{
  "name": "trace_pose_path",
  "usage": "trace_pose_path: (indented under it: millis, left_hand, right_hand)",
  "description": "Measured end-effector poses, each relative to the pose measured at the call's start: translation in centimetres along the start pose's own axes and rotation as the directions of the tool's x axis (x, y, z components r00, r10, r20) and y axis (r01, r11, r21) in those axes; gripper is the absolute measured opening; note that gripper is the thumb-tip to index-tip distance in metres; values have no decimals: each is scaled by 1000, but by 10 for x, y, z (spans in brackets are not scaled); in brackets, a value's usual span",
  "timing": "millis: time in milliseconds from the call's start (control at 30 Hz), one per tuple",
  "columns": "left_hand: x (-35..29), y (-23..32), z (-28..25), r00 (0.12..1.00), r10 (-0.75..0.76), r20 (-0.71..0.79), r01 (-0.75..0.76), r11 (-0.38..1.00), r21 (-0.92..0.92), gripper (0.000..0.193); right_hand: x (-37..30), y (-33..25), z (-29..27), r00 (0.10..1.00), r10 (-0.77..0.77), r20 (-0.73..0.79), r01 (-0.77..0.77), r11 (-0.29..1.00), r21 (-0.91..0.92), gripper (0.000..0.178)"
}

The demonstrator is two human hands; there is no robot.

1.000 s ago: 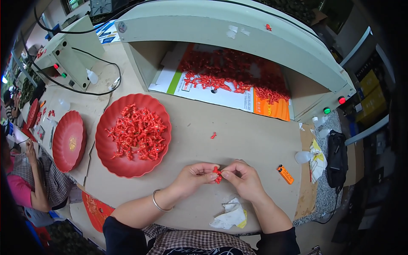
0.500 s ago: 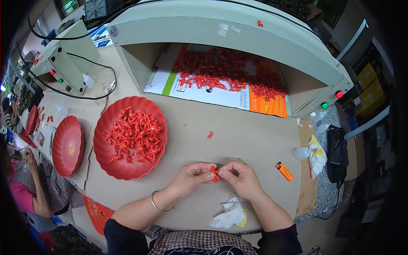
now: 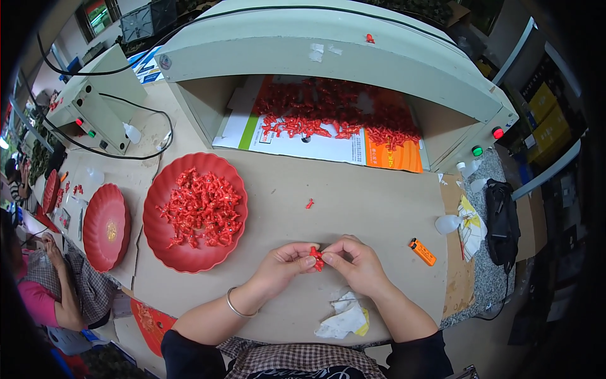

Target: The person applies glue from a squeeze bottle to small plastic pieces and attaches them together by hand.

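We hold one small red piece (image 3: 316,258) between both hands over the desk (image 3: 372,202), just in front of us. The left hand (image 3: 283,266) pinches it from one side with thumb and forefinger, and the right hand (image 3: 357,263) pinches it from the other, so each grip is narrow and closed on the piece. To do this well, we judge that we should keep the fingertips close to the ends, work low over the desk so a dropped piece stays near, and twist gently instead of pulling hard.

Counting outward: one crumpled tissue (image 3: 341,317) lies by our wrists, one orange lighter (image 3: 422,251) to the right, one loose red piece (image 3: 309,203) ahead. Two red plates: the big plate (image 3: 165,246) holds a heap too many to count, the small plate (image 3: 100,237) beside it none. One hooded machine (image 3: 328,50) shelters another uncounted heap (image 3: 328,114).
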State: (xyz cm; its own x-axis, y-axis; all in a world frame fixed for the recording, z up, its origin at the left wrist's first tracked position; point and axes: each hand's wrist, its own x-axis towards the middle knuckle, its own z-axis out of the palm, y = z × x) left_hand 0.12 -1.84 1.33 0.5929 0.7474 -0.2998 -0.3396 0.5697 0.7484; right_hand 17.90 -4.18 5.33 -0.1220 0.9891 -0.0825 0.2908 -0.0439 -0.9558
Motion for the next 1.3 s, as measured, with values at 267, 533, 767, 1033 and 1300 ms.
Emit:
trace_pose_path:
  millis: [267, 533, 767, 1033, 1300]
  left_hand:
    - [0, 3, -2, 999, 42, 2, -41, 979, -201, 23]
    - [0, 1, -2, 998, 65, 11, -60, 965, -254, 20]
    - [1, 0, -2, 998, 59, -9, -59, 965, -254, 20]
    - [-2, 3, 4, 995, 99, -23, -102, 978, -182, 17]
    - [-1, -6, -1, 981, 192, -10, -192, 981, -1, 17]
  right_hand:
    - [-8, 0, 6, 901, -385, -202, 325, 905, -275, 14]
    - [-8, 2, 20, 758, -649, -69, 399, 544, -738, 20]
    - [-10, 4, 22, 728, -684, 44, 375, 344, -861, 20]
    - [-9, 5, 19, 717, -695, 58, 432, 377, -820, 18]
    - [-4, 12, 22, 828, -546, -130, 408, 745, -527, 12]
